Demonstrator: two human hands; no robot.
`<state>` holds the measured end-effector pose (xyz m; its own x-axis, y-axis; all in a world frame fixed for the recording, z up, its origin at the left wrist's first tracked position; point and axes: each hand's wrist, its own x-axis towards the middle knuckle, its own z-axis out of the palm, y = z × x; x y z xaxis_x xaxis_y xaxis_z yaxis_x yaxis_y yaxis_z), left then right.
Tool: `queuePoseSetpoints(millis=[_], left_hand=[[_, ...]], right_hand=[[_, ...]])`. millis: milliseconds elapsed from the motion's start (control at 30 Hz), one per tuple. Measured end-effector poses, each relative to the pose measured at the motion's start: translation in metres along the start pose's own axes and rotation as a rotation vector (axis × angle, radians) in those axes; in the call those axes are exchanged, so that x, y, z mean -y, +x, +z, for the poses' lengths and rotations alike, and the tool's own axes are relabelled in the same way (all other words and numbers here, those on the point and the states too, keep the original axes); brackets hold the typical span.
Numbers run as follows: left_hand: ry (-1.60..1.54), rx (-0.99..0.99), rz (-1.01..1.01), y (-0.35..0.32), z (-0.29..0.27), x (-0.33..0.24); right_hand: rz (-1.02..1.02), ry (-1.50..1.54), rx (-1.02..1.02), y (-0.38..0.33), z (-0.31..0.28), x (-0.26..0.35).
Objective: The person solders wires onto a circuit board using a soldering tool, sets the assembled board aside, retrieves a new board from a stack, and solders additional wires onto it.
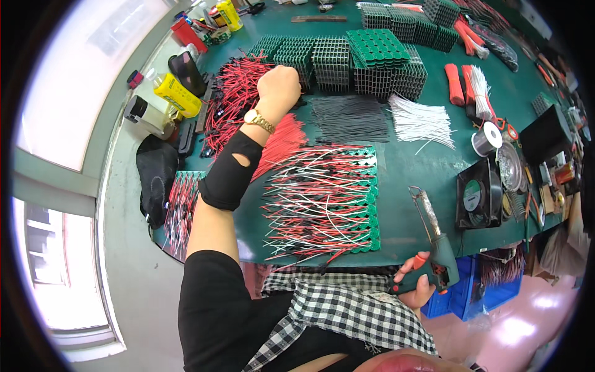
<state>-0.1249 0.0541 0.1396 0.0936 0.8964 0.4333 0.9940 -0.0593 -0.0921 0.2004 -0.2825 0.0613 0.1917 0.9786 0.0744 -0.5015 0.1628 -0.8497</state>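
My left hand [279,87] reaches far forward, its fingers curled in and mostly hidden behind its back. It is over the right edge of a pile of red-and-black wire leads [238,90], beside stacked green circuit boards [279,53]. Whatever it may pinch is out of sight. Low at the right, my right hand [416,282] is wrapped round the handle of a green soldering gun [439,257], its metal tip pointing up and away. Between the hands lies a green panel of round circuit boards [372,204], covered with red, black and white wires [316,204].
Beyond the panel lie red wires [282,146], black wires [349,118] and white wires [421,123]. A solder spool [487,138] and black fan [478,198] stand at right. Yellow bottle [176,93] is at left; a blue crate [462,291] sits below the table edge.
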Motion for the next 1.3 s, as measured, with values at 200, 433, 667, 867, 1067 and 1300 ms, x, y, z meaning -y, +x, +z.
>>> queuePoseSetpoints(millis=[200,433,667,867,1067,1300], left_hand=[[-0.089,-0.089,-0.110,0.005,0.004,-0.002],[0.005,-0.022,-0.056,0.006,0.013,-0.004],[-0.548,-0.254,-0.011,-0.005,0.001,-0.017],[-0.913,0.006,0.247,-0.066,-0.032,-0.099],[-1.022,0.357,0.447,-0.120,-0.001,-0.149],[-0.908,0.265,0.470,-0.130,0.042,-0.156]], right_hand=[[0.019,-0.029,0.019,0.007,-0.003,-0.005],[0.044,-0.048,0.025,0.011,-0.011,0.002],[0.091,-0.035,0.023,0.020,-0.026,0.001],[0.126,-0.066,0.079,0.035,-0.054,-0.020],[0.171,-0.157,0.181,0.045,-0.064,-0.025],[0.306,-0.371,0.198,0.046,-0.054,-0.037]])
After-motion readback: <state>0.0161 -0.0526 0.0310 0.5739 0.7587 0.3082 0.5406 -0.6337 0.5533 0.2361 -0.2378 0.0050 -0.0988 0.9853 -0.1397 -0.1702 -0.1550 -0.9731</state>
